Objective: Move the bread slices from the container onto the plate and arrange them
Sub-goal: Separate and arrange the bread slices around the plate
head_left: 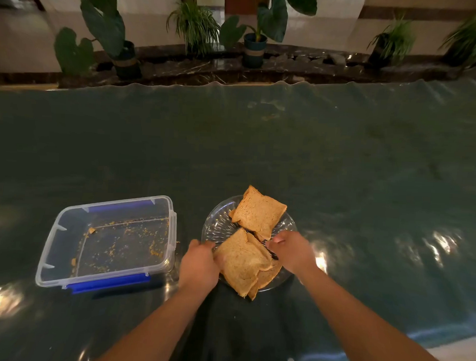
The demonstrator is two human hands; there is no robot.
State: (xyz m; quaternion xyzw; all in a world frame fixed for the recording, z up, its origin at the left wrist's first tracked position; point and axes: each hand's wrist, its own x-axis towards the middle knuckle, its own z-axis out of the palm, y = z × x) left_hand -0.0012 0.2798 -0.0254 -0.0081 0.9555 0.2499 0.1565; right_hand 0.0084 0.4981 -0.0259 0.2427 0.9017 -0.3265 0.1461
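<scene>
Clear round cut-glass plate [218, 226] sits on dark green plastic-covered surface [342, 172], just right of clear rectangular plastic container w/ blue clip handles [104, 256]. Container holds only orange-brown crumbs [123, 243] scattered over its floor; no slices inside.

All brown bread slices are on the plate, in 2 groups. Far slice [257, 211] lies flat across the plate's back half, its far corner overhanging the rim. Near stack [243, 263] covers the front half, at least 2 slices overlapped, w/ lower corners hanging past the plate's near rim. Exact count in the stack can't be told.

Left hand [199, 264] is curled at the stack's left edge, fingers closed against the top slice's side, thumb at its upper corner. Right hand [292, 250] is at the stack's upper right corner, fingertips pinched down on the slice edge where near stack & far slice meet. Both forearms reach in from the bottom of frame.

Beyond the surface's far edge: potted green plants [255, 43] along a dark stone ledge.
</scene>
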